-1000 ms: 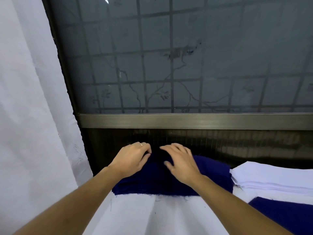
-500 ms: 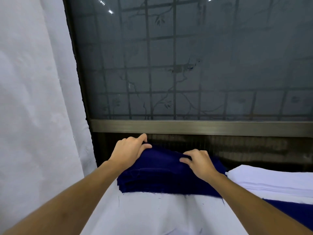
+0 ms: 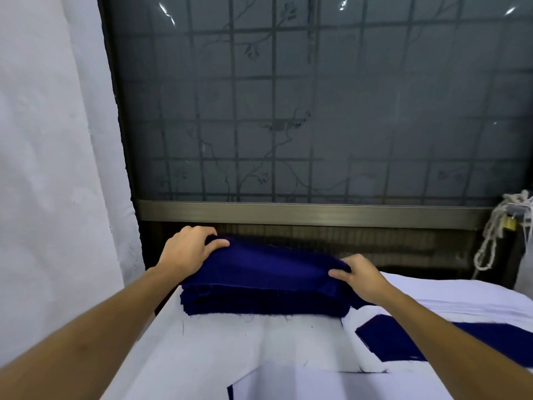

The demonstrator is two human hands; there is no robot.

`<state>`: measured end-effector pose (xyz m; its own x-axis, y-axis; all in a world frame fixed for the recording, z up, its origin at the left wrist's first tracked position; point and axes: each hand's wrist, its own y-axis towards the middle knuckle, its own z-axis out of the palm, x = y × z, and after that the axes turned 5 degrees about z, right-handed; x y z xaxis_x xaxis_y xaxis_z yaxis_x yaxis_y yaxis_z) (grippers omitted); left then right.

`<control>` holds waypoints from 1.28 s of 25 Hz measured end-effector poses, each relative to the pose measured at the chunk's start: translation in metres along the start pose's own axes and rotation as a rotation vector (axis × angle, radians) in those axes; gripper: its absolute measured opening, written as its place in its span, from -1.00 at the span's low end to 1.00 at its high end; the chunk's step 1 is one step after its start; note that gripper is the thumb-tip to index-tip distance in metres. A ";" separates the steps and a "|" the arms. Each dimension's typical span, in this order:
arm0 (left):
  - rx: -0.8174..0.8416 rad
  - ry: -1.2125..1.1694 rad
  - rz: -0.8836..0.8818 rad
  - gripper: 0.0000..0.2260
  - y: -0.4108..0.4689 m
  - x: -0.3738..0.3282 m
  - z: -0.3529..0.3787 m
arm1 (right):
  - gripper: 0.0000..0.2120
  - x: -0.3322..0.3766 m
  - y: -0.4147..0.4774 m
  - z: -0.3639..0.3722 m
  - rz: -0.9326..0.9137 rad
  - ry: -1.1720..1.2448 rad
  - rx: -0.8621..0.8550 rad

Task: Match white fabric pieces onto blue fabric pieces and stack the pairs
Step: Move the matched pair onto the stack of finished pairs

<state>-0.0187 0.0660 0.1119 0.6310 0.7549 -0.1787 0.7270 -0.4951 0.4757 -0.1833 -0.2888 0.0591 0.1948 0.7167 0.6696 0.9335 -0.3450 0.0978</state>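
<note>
A thick stack of dark blue fabric pieces (image 3: 259, 287) lies at the far left of a white-covered table (image 3: 245, 350). My left hand (image 3: 187, 249) grips the top blue piece at its far left corner, thumb on top. My right hand (image 3: 360, 277) pinches the same piece at its right end and lifts it slightly. A stack of white fabric pieces (image 3: 461, 295) lies to the right, partly behind my right forearm. A single blue piece (image 3: 409, 339) lies flat in front of it.
A dark window with a grid and a metal sill (image 3: 302, 212) stands right behind the table. A white curtain (image 3: 52, 168) hangs at the left. A knotted white rope with a padlock (image 3: 501, 223) hangs at the far right. A white piece (image 3: 302, 382) lies near me.
Both hands have spread apart from the middle of the blue stack to its two ends, and now grip the top blue piece. The view has tilted down and right.
</note>
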 end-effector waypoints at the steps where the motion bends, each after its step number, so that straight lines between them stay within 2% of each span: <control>1: 0.028 -0.025 -0.019 -0.63 -0.004 0.000 0.001 | -0.83 -0.007 -0.007 -0.005 0.027 0.027 0.002; 3: 0.084 -0.131 -0.052 -0.66 -0.013 -0.002 0.005 | -0.80 -0.024 -0.023 -0.016 0.073 0.075 0.005; 7: 0.208 -0.392 -0.095 -0.86 -0.037 -0.010 0.023 | -0.77 -0.055 -0.066 -0.032 0.170 0.258 0.012; 9: 0.236 -0.474 -0.134 -0.88 -0.053 -0.020 0.036 | -0.75 -0.072 -0.090 -0.037 0.231 0.305 0.002; 11: 0.208 -0.485 -0.195 -0.86 -0.068 -0.033 0.052 | -0.74 -0.091 -0.110 -0.037 0.282 0.308 -0.021; 15: 0.171 -0.387 -0.283 -0.61 -0.097 -0.058 0.080 | -0.85 -0.129 -0.142 -0.027 0.341 0.369 -0.155; 17: 0.179 -0.387 -0.311 -0.57 -0.111 -0.068 0.093 | -0.88 -0.146 -0.157 -0.022 0.359 0.381 -0.202; 22: 0.230 -0.364 -0.322 -0.73 -0.142 -0.085 0.130 | -0.71 -0.181 -0.179 -0.008 0.467 0.184 -0.308; 24: 0.210 -0.281 -0.378 -0.72 -0.154 -0.089 0.137 | -0.80 -0.186 -0.187 -0.004 0.472 0.123 -0.341; 27: 0.173 -0.202 -0.442 -0.66 -0.172 -0.088 0.146 | -0.75 -0.194 -0.196 0.005 0.432 -0.039 -0.398; 32: 0.041 -0.115 -0.415 -0.67 -0.200 -0.091 0.163 | -0.81 -0.199 -0.195 0.012 0.362 -0.219 -0.419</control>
<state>-0.1770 0.0265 -0.1070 0.3076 0.8417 -0.4438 0.9340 -0.1782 0.3095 -0.4009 -0.3571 -0.1021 0.5780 0.6019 0.5511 0.6065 -0.7687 0.2034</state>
